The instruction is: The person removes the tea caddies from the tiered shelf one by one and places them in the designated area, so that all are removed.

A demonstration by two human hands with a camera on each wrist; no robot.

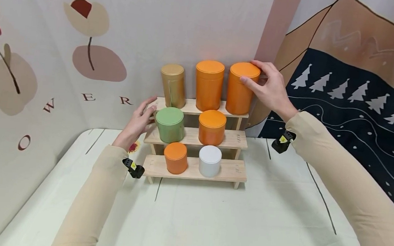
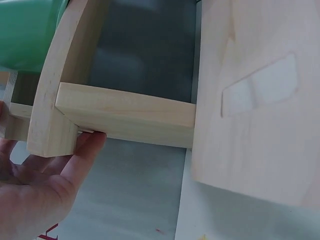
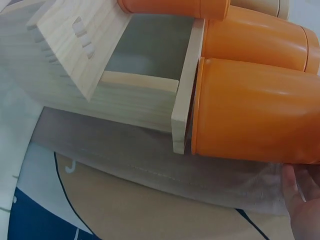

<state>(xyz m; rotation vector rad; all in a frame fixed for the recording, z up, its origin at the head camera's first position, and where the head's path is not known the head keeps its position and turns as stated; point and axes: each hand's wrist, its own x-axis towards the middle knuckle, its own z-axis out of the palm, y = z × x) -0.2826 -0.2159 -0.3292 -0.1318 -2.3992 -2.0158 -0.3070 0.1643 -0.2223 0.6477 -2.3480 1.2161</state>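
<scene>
A three-step wooden display stand [image 1: 229, 170] carries several lidded round tins. On its top step, at the right end, my right hand [image 1: 272, 86] holds a tall orange tin [image 1: 239, 95], thumb at the front and fingers round the far side near the lid. Beside that tin stand another tall orange tin [image 1: 208, 89] and a gold tin [image 1: 173, 87]. My left hand [image 1: 137, 123] grips the stand's left end at the upper steps; in the left wrist view its fingertips [image 2: 92, 142] touch the wooden side bar. Close to it is a green tin [image 1: 169, 126].
The middle step also bears an orange tin [image 1: 212, 130]. A small orange tin [image 1: 176, 160] and a white tin [image 1: 209, 163] sit on the lowest step. Behind the stand hangs a printed cloth [image 1: 177, 23], and a pale cloth [image 1: 209, 221] covers the table.
</scene>
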